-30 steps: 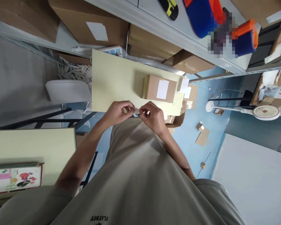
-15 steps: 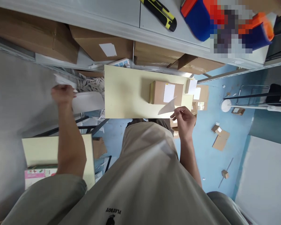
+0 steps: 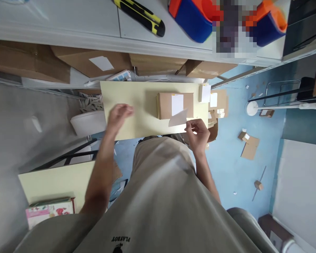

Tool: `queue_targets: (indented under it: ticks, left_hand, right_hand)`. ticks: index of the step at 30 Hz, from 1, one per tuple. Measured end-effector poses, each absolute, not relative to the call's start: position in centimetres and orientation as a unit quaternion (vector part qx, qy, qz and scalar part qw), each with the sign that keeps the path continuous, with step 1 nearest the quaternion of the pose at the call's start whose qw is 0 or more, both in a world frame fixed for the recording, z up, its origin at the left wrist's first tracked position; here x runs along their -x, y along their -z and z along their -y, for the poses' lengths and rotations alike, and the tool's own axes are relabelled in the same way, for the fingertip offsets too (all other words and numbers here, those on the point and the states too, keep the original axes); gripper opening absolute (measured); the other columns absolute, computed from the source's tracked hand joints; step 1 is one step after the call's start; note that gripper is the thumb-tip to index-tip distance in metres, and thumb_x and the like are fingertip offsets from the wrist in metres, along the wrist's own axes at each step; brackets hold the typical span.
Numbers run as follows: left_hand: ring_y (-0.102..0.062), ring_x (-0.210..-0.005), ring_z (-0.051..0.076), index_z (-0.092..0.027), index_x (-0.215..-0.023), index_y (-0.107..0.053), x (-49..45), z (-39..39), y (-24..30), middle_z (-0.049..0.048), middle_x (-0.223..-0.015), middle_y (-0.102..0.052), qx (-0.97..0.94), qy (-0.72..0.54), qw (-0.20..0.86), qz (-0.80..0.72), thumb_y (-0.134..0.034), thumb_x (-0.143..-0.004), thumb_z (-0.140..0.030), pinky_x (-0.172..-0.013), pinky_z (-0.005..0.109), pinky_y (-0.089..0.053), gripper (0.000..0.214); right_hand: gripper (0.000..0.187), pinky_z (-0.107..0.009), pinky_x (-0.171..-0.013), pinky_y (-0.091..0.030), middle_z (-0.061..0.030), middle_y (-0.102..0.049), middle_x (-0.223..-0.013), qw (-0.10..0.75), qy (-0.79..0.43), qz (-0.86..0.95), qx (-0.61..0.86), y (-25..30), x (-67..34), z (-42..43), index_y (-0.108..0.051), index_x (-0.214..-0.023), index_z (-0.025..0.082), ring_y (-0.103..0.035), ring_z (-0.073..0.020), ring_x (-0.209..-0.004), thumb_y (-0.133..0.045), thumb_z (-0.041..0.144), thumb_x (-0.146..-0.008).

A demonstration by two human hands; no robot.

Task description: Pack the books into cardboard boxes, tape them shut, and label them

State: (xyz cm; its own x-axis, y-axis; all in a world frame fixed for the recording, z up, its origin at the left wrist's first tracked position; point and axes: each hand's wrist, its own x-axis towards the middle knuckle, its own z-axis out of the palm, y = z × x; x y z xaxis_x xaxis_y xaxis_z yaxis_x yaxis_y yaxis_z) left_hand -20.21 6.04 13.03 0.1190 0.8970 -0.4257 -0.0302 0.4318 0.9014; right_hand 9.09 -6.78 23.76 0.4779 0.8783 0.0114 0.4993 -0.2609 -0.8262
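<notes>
My right hand (image 3: 198, 135) pinches a corner of a white label (image 3: 178, 118) at the table's near edge. The label tilts up in front of a brown cardboard box (image 3: 163, 106), which bears another white label on top. Over the left end of the pale yellow table (image 3: 129, 102) is my left hand (image 3: 119, 116), slightly blurred, holding nothing, its fingers pointing right. Left of it, a white scrap of paper (image 3: 37, 124) hangs in the air. A stack of white labels (image 3: 205, 93) lies at the table's right end.
Above the table, a shelf (image 3: 89, 35) carries a yellow-black utility knife (image 3: 139, 15) and blue-orange tape dispensers (image 3: 193, 21). Cardboard boxes (image 3: 89, 61) line the level below. A white bin (image 3: 88, 123) with paper strips stands left. A lower table (image 3: 58, 175) holds a printed box (image 3: 51, 211).
My left hand has let go of the white scrap and moved right, from over the bin to the table. The right hand still holds its label; the view has shifted slightly.
</notes>
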Motion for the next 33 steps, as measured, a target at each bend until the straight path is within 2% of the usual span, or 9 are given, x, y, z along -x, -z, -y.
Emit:
queue_targets:
  ticks: [2, 7, 10, 13, 15, 20, 24, 29, 33]
  left_hand:
    - [-0.078, -0.113, 0.032, -0.025, -0.101, -0.063, 14.3, -2.7, -13.9, 0.0100, -0.109, -0.076, -0.333, -0.365, 0.709, -0.503, -0.085, -0.082, -0.069, -0.095, 0.052, -0.066, 0.052]
    - [-0.077, -0.115, 0.030, -0.025, -0.106, -0.069, 5.2, 1.4, -16.0, 0.0098, -0.112, -0.078, -0.289, -0.367, 0.749, -0.470, -0.078, -0.086, -0.074, -0.096, 0.044, -0.065, 0.054]
    - [-0.074, -0.123, 0.031, -0.022, -0.112, -0.072, 3.1, 1.1, -16.6, 0.0106, -0.119, -0.079, -0.224, -0.400, 0.764, -0.454, -0.083, -0.084, -0.068, -0.100, 0.042, -0.063, 0.055]
    - [-0.072, -0.129, 0.033, -0.020, -0.116, -0.074, 1.9, 0.7, -16.6, 0.0115, -0.128, -0.079, -0.183, -0.420, 0.748, -0.480, -0.086, -0.084, -0.058, -0.103, 0.042, -0.062, 0.051]
    - [-0.069, -0.134, 0.034, -0.020, -0.117, -0.074, 1.0, 0.8, -16.4, 0.0119, -0.135, -0.077, -0.166, -0.427, 0.733, -0.503, -0.085, -0.085, -0.055, -0.106, 0.043, -0.060, 0.048]
    - [-0.065, -0.141, 0.034, -0.021, -0.118, -0.075, -1.3, 1.5, -15.8, 0.0115, -0.141, -0.075, -0.149, -0.442, 0.712, -0.525, -0.083, -0.089, -0.055, -0.112, 0.043, -0.058, 0.046]
    - [-0.065, -0.141, 0.034, -0.021, -0.124, -0.076, -3.0, 1.7, -16.1, 0.0108, -0.140, -0.075, -0.155, -0.435, 0.718, -0.521, -0.082, -0.090, -0.057, -0.113, 0.043, -0.058, 0.050]
    - [-0.066, -0.139, 0.033, -0.021, -0.122, -0.075, -4.3, 1.7, -16.1, 0.0114, -0.139, -0.076, -0.178, -0.429, 0.715, -0.523, -0.081, -0.091, -0.056, -0.113, 0.043, -0.057, 0.047]
    - [-0.066, -0.139, 0.031, -0.025, -0.121, -0.072, -4.1, 2.0, -15.1, 0.0095, -0.137, -0.075, -0.240, -0.438, 0.670, -0.549, -0.085, -0.088, -0.052, -0.116, 0.043, -0.053, 0.045]
  right_hand:
    - [0.011, -0.030, -0.066, -0.060, -0.0019, -0.072, -0.094, 0.376, -0.194, 0.532, 0.734, -23.6, -9.3, 6.3, -0.071, -0.095, 0.025, -0.070, -0.0153, -0.077, -0.065, 0.030, -0.103]
    - [0.013, -0.029, -0.069, -0.057, -0.0050, -0.076, -0.103, 0.245, -0.157, 0.717, 0.633, -22.0, -9.9, 5.8, -0.074, -0.106, 0.024, -0.072, -0.0155, -0.080, -0.062, 0.022, -0.106]
    - [0.012, -0.030, -0.067, -0.054, -0.0066, -0.077, -0.106, 0.164, -0.184, 0.764, 0.597, -20.3, -11.2, 6.0, -0.076, -0.113, 0.024, -0.072, -0.0168, -0.081, -0.065, 0.027, -0.107]
    - [0.021, -0.031, -0.064, -0.053, -0.0075, -0.077, -0.111, 0.132, -0.276, 0.753, 0.583, -19.1, -13.4, 6.0, -0.077, -0.120, 0.026, -0.072, -0.0175, -0.078, -0.069, 0.040, -0.106]
    - [0.026, -0.032, -0.065, -0.056, -0.0070, -0.077, -0.112, 0.164, -0.367, 0.706, 0.583, -18.8, -15.2, 5.9, -0.080, -0.116, 0.026, -0.072, -0.0168, -0.075, -0.069, 0.048, -0.105]
    - [0.041, -0.035, -0.066, -0.060, -0.0058, -0.078, -0.103, 0.349, -0.505, 0.444, 0.653, -17.6, -19.1, 4.3, -0.081, -0.095, 0.025, -0.070, -0.0168, -0.071, -0.070, 0.065, -0.098]
    - [0.045, -0.033, -0.059, -0.058, -0.0042, -0.078, -0.089, 0.378, -0.564, 0.328, 0.656, -16.0, -20.4, 2.9, -0.078, -0.089, 0.023, -0.067, -0.0157, -0.063, -0.081, 0.068, -0.084]
    - [0.040, -0.030, -0.057, -0.055, -0.0011, -0.072, -0.079, 0.401, -0.576, 0.333, 0.630, -15.4, -20.7, 2.4, -0.072, -0.086, 0.023, -0.065, -0.0147, -0.062, -0.078, 0.062, -0.088]
    - [0.030, -0.030, -0.064, -0.057, -0.0031, -0.072, -0.092, 0.415, -0.467, 0.483, 0.613, -16.0, -21.1, 3.0, -0.068, -0.087, 0.024, -0.066, -0.0146, -0.071, -0.067, 0.050, -0.101]
